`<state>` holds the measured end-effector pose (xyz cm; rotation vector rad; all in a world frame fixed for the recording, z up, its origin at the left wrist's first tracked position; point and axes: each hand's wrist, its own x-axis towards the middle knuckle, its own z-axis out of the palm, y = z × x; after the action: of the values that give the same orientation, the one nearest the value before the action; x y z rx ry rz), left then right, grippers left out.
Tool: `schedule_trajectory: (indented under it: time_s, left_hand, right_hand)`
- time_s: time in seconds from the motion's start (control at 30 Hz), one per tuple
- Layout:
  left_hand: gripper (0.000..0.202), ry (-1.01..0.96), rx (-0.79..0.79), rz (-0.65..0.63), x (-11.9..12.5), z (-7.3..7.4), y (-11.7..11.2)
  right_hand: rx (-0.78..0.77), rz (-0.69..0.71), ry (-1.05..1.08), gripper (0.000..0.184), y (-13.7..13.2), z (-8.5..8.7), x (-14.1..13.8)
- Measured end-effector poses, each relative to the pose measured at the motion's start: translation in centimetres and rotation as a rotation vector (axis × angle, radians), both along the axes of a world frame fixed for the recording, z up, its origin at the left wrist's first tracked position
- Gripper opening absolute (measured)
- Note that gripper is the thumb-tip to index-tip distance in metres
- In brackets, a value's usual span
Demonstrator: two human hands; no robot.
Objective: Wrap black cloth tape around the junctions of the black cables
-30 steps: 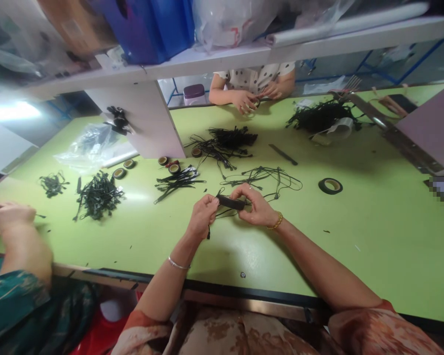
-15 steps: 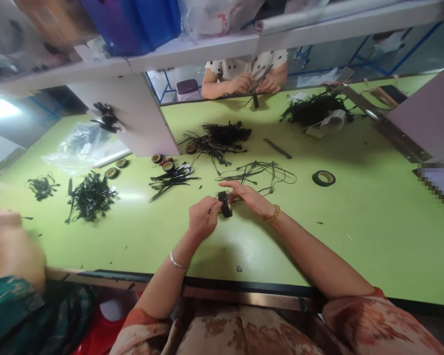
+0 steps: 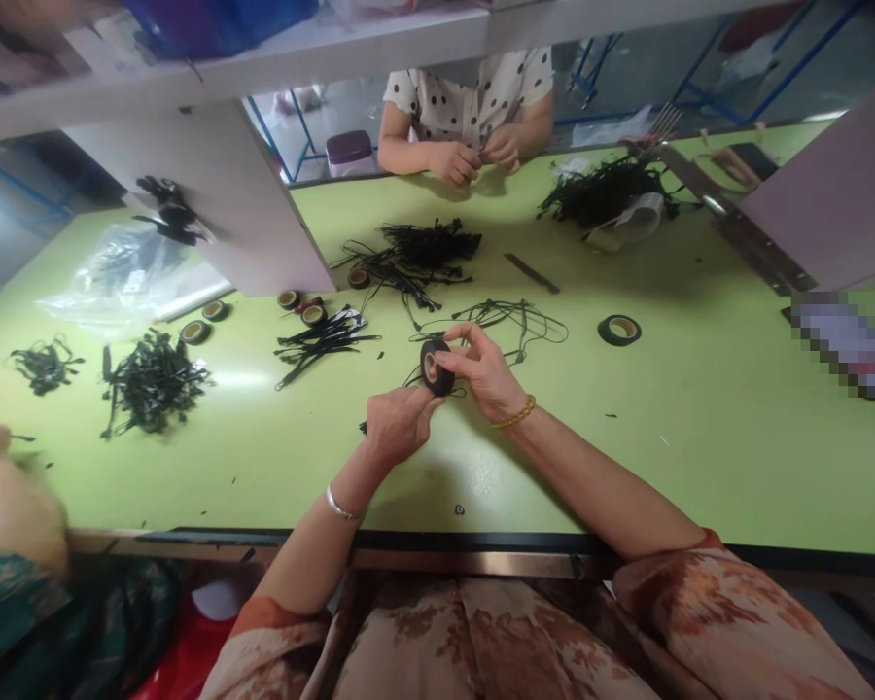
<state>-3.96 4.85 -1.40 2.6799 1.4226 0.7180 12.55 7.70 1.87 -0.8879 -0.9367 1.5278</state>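
My right hand (image 3: 485, 372) holds a roll of black tape (image 3: 436, 366) upright, fingers curled round its rim. Just below it, my left hand (image 3: 398, 428) is closed in a pinch on thin black wires (image 3: 415, 377) that run up toward the roll. Both hands hover over the green table (image 3: 700, 428) near its front edge. A loose tangle of black wires (image 3: 510, 316) lies just beyond my right hand.
Another tape roll (image 3: 619, 330) lies to the right. Small tape rolls (image 3: 313, 313) and bundles of black wires (image 3: 152, 381) sit left; more wire piles (image 3: 423, 248) further back. A person in a dotted top (image 3: 473, 146) works opposite; another person's hand (image 3: 4, 486) is at left. A white shelf post (image 3: 240, 204) stands on the table.
The tape roll turned from lying sideways between both hands to standing upright in my right hand. My left hand dropped slightly below it. The camera tilted down.
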Motion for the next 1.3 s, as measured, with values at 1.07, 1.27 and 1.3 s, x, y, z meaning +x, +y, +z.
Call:
schedule_trajectory:
  time_s: [1.07,1.27,1.3]
  left_hand:
    - [0.030,-1.264,-0.979,0.279,0.0,2.0,0.9]
    - [0.037,-1.227,-0.813,0.193,-0.1,1.6,1.0]
    - [0.038,-1.214,-0.791,0.174,-0.1,1.3,1.1]
  right_hand:
    - [0.295,0.099,-0.352,0.037,0.1,-0.6,1.3]
    - [0.438,0.103,-0.502,0.029,0.0,-0.8,1.0]
    - [0.469,0.092,-0.556,0.029,0.1,-0.9,1.0]
